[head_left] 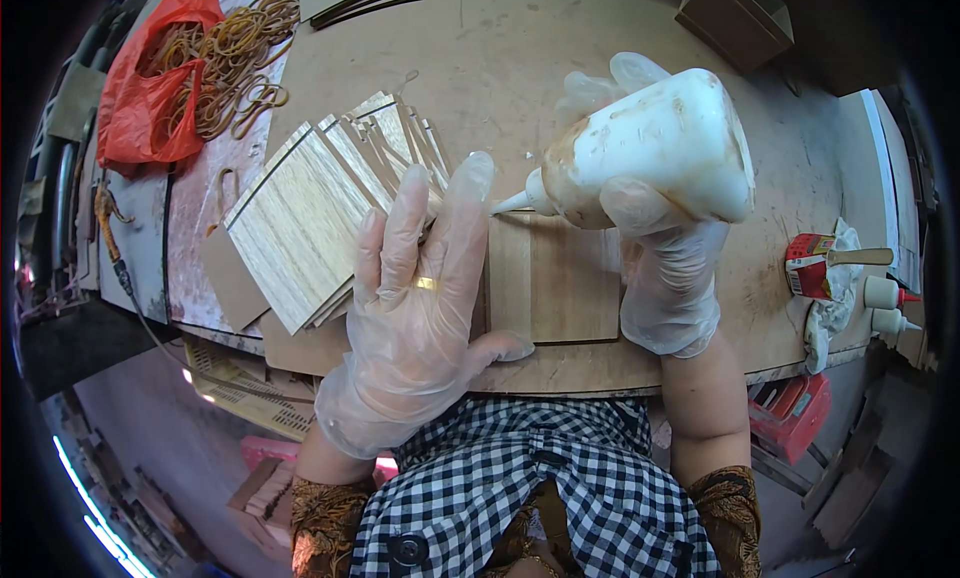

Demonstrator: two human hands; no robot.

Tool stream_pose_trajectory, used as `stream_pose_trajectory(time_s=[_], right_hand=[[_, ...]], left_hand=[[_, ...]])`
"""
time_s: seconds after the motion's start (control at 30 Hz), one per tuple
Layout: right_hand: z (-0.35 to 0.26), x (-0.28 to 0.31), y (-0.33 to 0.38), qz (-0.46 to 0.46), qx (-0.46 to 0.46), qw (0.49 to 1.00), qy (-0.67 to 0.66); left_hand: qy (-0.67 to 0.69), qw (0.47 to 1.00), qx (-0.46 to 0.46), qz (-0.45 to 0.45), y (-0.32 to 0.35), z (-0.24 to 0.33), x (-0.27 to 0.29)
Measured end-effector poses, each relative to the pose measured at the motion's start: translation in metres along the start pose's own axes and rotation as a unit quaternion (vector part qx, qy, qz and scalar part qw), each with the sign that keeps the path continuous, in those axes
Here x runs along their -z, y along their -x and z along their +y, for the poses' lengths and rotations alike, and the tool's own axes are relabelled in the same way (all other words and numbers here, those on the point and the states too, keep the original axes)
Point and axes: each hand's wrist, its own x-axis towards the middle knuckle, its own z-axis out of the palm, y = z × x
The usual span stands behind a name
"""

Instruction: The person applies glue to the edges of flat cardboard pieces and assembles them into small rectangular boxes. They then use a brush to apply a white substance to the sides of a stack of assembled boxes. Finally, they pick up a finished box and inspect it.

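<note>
My right hand (665,243), in a clear plastic glove, is wrapped round a white squeeze glue bottle (665,143) with brown stains. The bottle lies tilted on its side in the air, its thin nozzle pointing left at the top left corner of a square wooden panel (570,288). My left hand (420,278), gloved too and with a gold ring showing, has its fingers stretched out. Its thumb rests by the panel's lower left edge. Beyond and left of that hand lies a fanned stack of thin wooden panels (300,218), partly covered by the fingers.
A red plastic bag (150,108) spills brown rubber bands (240,43) at the far left. At the right lie a red container (810,265), a white rag (820,328) and small white bottles (882,293). A wooden box (735,23) stands at the back right.
</note>
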Motion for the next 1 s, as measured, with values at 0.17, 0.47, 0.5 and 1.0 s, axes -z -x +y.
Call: stream_pose_trajectory(time_s=[0.17, 0.47, 0.5, 1.0], right_hand=[[-0.001, -0.001, 0.001, -0.004, -0.006, 1.0, -0.027], [-0.011, 0.003, 0.001, 0.015, -0.018, 0.996, -0.084], [-0.011, 0.005, 0.001, 0.016, -0.019, 0.995, -0.093], [-0.011, 0.041, -0.008, 0.043, 0.013, 0.997, -0.065]], left_hand=[[-0.004, 1.0, 0.011, -0.019, -0.001, 0.002, 0.002], [-0.014, 0.999, 0.013, -0.027, -0.003, 0.003, 0.002], [-0.014, 0.999, 0.014, -0.028, -0.003, 0.004, 0.002], [-0.025, 0.999, 0.021, -0.031, -0.004, 0.006, 0.001]])
